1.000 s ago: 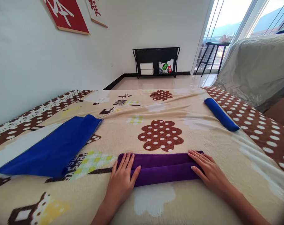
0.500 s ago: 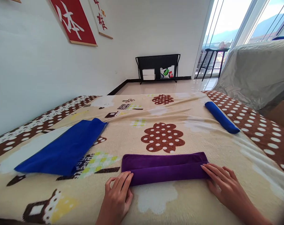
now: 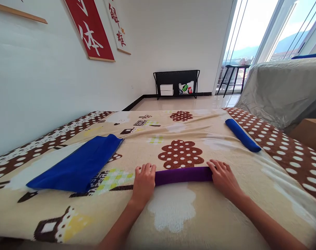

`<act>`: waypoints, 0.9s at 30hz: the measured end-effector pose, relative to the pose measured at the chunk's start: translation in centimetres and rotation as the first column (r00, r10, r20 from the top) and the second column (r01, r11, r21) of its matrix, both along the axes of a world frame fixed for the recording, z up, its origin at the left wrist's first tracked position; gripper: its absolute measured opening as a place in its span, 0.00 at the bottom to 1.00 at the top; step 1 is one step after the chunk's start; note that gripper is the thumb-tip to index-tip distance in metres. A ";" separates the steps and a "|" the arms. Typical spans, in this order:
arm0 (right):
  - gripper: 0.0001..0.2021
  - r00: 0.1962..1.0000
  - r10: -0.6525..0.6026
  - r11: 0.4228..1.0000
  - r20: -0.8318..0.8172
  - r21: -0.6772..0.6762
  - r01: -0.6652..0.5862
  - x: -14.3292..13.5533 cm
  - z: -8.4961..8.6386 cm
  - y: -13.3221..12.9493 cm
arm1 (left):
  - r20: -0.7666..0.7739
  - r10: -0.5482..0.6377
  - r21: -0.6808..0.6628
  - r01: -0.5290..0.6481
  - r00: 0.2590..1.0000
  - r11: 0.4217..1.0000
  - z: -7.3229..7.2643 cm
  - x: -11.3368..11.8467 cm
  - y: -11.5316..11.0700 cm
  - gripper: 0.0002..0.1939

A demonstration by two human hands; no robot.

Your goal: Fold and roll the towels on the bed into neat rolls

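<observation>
A purple cloth point(image 3: 184, 176), folded into a narrow strip, lies crosswise on the patterned blanket point(image 3: 212, 215) in front of me. My left hand point(image 3: 144, 182) curls its fingers over the strip's left end. At the right end, the fingers of my right hand point(image 3: 224, 177) are bent around it. Both ends are hidden under the hands. To the left, a blue cloth point(image 3: 80, 166) is spread out flat with uneven edges. A rolled blue cloth point(image 3: 242, 135) rests at the right, by the polka-dot border.
Beyond the bed, a black rack point(image 3: 176, 78) holding white boxes stands against the wall. A couch under a plastic cover point(image 3: 285, 86) and a cardboard box point(image 3: 309, 133) are at the right. A stool point(image 3: 232, 78) stands by the window.
Both hands have moved forward, away from me, rolling the purple cloth over. Its flat far part, visible before, is now gathered into one narrower strip. The view has tilted up slightly.
</observation>
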State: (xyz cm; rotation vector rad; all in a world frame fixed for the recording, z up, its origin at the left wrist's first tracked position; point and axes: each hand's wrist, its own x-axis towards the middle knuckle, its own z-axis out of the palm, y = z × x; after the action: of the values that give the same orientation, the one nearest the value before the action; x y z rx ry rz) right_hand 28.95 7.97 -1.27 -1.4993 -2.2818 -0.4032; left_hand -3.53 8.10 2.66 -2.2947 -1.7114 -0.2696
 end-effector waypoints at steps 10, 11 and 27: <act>0.33 0.960 0.277 0.955 0.049 -0.126 -0.269 -2.1 -0.5 0.4 | 0.057 -0.247 -0.027 0.248 0.967 0.968 -4.0 -1.0 0.0 0.30; 0.33 0.967 0.251 0.960 0.033 -0.134 -0.245 -0.5 -0.8 0.5 | 0.066 -0.213 -0.039 0.216 0.975 0.976 -4.0 -2.7 0.2 0.31; 0.21 0.970 0.242 0.961 -0.036 -0.127 -0.245 2.8 0.3 2.6 | 0.068 -0.335 -0.104 0.340 0.940 0.935 -2.3 -7.3 3.6 0.19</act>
State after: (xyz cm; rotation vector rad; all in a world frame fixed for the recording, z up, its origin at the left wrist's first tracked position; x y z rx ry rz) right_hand 31.74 10.57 -0.98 -1.2504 -2.4799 -0.1704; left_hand -10.83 11.73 0.39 -2.6846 -1.3752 -0.3038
